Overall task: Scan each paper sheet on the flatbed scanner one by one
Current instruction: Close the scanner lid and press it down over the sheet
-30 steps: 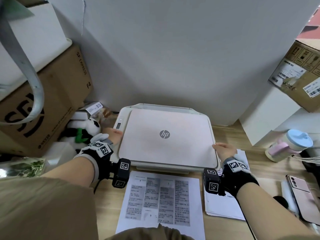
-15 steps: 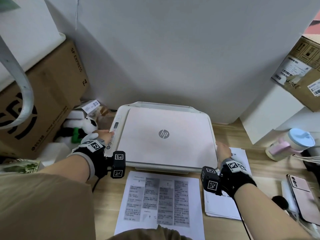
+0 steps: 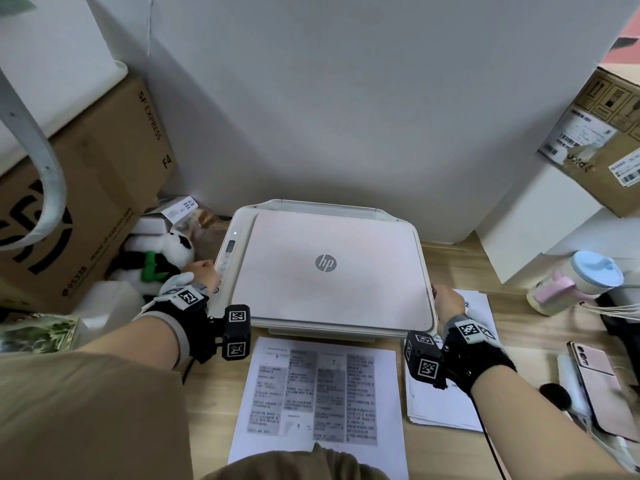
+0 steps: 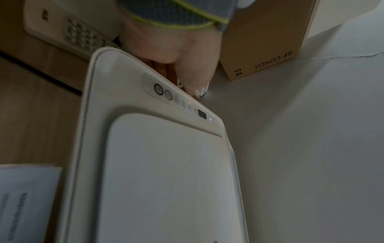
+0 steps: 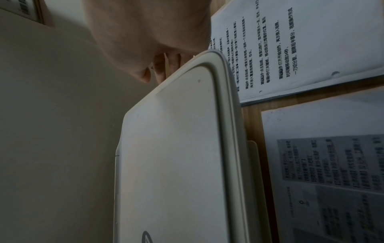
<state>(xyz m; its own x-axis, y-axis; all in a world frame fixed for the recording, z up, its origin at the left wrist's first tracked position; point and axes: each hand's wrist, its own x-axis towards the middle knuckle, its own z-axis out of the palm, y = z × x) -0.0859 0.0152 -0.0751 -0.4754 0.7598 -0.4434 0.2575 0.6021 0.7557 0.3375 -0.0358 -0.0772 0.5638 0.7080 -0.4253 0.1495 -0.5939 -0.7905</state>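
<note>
Scanner (image 3: 325, 268) sits between the two hands, lid (image 3: 332, 271) down flat, w/ its back against the wall. Left hand (image 3: 199, 273) is at the scanner's L edge, by the button strip (image 4: 178, 98); wrist view shows fingers curled down behind that edge, tips hidden, so can't tell if they grip the body or just rest there. Right hand (image 3: 448, 301) is at the R edge near the front corner, fingers (image 5: 164, 69) bent over the side just below the lid rim; probably feeling for the lip to lift it, but whether they clamp anything isn't visible.

Likely reason for the two-sided hold: steady the body w/ one hand, raise the lid w/ the other.

A printed sheet (image 3: 317, 393) lies just nearer the person than both hands, touching distance from the scanner front. Paper stack (image 3: 446, 400) lies under and beside the right wrist.

Room: lid swings up toward the wall, space above looks free. Left of the left hand it's tight — panda toy (image 3: 156, 258) and box (image 3: 86, 202) close. Right of the right hand: cup (image 3: 581, 280), phone (image 3: 599, 386), some bare desk between.
</note>
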